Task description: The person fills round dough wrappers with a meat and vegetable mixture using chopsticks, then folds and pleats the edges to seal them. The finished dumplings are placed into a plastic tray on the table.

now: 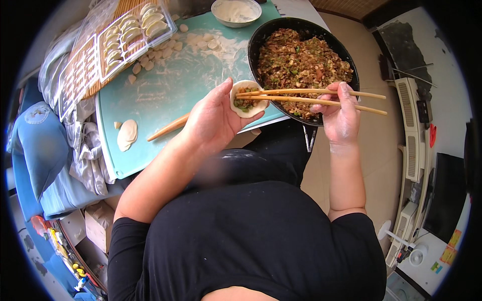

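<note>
In my left hand (217,111) lies a round dumpling wrapper (257,108), cupped on the fingers with the thumb at its edge. A mound of chopped filling (244,104) sits on the wrapper. My right hand (342,111), dusted with flour, grips a pair of wooden chopsticks (296,95), their tips touching the filling. Just beyond the chopsticks is a black pan (252,60) full of mixed filling (301,60). Under my left forearm a wooden rolling pin (168,127) shows its tapered end; the rest is hidden. Flat wrappers (127,134) are stacked at the left.
A floured green mat (145,100) covers the table. Small dough pieces (150,62) are scattered toward its back. A clear compartment tray (103,70) holds folded dumplings (131,34) at the far left. A bowl of flour (236,11) stands at the back, beside the pan.
</note>
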Available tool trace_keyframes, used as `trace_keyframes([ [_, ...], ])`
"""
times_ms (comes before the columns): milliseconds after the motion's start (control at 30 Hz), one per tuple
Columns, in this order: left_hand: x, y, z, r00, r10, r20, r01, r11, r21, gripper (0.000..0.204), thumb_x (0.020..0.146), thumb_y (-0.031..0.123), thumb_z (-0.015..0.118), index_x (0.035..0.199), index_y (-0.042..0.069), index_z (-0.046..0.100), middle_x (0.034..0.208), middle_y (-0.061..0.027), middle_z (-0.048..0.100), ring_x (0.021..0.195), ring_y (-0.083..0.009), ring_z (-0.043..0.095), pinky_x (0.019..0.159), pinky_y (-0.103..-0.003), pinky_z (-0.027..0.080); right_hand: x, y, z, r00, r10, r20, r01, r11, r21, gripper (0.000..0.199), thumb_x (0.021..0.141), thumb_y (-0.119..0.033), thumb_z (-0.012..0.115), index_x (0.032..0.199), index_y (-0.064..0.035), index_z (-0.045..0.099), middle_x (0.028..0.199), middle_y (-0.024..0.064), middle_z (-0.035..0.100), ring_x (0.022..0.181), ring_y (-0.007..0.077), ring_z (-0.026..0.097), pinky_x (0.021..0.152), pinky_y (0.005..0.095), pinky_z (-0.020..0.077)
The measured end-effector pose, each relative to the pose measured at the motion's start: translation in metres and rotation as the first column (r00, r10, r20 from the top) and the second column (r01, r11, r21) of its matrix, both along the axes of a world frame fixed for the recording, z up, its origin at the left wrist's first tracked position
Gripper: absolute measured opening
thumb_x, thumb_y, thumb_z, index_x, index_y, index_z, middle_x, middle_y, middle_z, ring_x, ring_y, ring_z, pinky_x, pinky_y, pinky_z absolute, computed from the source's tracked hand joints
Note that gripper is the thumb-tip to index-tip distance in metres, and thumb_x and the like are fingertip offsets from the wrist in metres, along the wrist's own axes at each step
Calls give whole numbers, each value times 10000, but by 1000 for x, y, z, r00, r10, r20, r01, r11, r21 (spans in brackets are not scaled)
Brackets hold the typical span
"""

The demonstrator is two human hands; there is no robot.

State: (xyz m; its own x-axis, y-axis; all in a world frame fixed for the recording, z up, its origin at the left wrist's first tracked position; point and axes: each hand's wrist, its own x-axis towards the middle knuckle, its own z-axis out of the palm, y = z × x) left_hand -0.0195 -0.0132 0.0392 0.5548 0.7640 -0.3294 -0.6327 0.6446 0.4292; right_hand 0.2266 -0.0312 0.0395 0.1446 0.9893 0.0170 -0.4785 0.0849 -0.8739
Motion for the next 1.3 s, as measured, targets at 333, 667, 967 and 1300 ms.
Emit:
trace_keyframes([
  [333,-4,-2,-5,999,21,-32,-20,999,29,494,962,338,298,1212,-76,397,1210,-208,481,1121,-314,502,977,-406,398,-3,-2,-9,999,-28,-43,24,997,-77,254,928,-250,451,888,-20,549,698,80,578,567,202,596,568,368,552],
  [667,-13,-5,-11,995,65,-79,-66,998,-15,491,960,342,301,1238,-54,385,1221,-189,481,1136,-309,488,980,-408,391,15,-4,-3,980,-186,-69,187,982,16,270,927,-258,449,885,-7,539,699,94,582,568,233,597,540,374,544],
  [967,-25,-5,-20,996,82,-21,-84,990,-111,488,947,324,331,1248,-58,371,1258,-213,452,1163,-341,459,991,-426,379,12,-45,-40,709,-343,616,445,896,-12,258,934,-244,459,933,3,533,674,37,527,553,88,523,461,195,405],
  [1300,-38,-13,-14,971,24,238,2,994,-108,501,922,315,399,1245,-67,362,1267,-239,426,1185,-380,421,983,-501,363,30,-73,-29,821,183,540,253,732,-632,380,826,-364,622,607,-65,538,509,-12,457,392,45,379,367,195,310],
])
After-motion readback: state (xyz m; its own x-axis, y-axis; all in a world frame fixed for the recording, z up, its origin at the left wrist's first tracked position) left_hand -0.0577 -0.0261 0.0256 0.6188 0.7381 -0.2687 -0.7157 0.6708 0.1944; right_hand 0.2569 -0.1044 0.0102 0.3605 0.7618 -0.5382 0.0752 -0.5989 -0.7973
